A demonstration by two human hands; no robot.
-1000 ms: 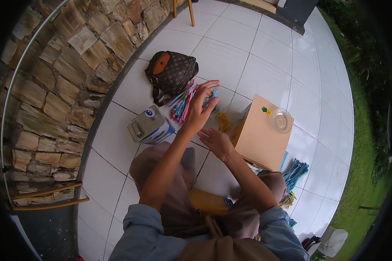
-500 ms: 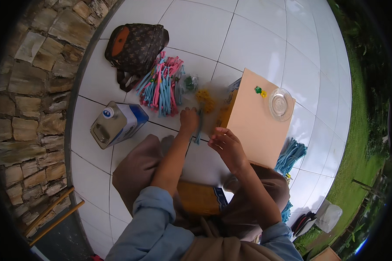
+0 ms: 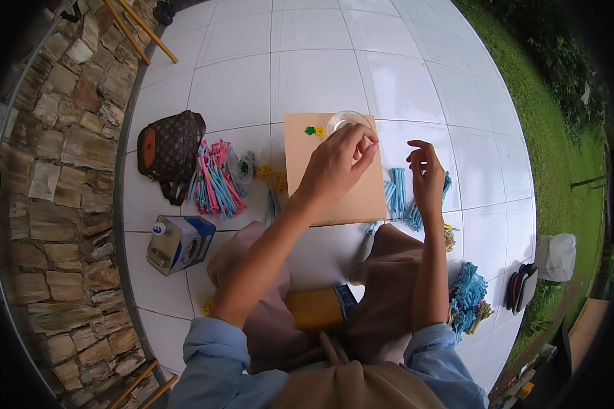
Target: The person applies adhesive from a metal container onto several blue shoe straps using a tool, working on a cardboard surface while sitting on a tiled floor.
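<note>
My left hand (image 3: pixel 341 162) is over the tan board (image 3: pixel 344 201), fingers bent in and pressed together beside a clear glass dish (image 3: pixel 341 120). Whatever it may hold is hidden. A green flower-shaped piece (image 3: pixel 310 130) and a yellow flower-shaped piece (image 3: pixel 319 131) lie on the board, left of the dish. Off the board's right side, my right hand (image 3: pixel 426 180) hangs above bundles of blue cords (image 3: pixel 397 194). Its fingers are loosely bent and apart, with nothing seen in them.
Left of the board lie yellow flower-shaped pieces (image 3: pixel 273 177), a clear bag with green pieces (image 3: pixel 242 165), and a pile of pink and blue strands (image 3: pixel 218 180). Beyond are a brown backpack (image 3: pixel 170 150) and a metal can (image 3: pixel 181 244). More blue cords (image 3: pixel 467 293) lie at right.
My left hand has moved right, from beside the yellow pieces to over the board near the dish. My right hand has gone from the board's left edge to its right side. The view has turned.
</note>
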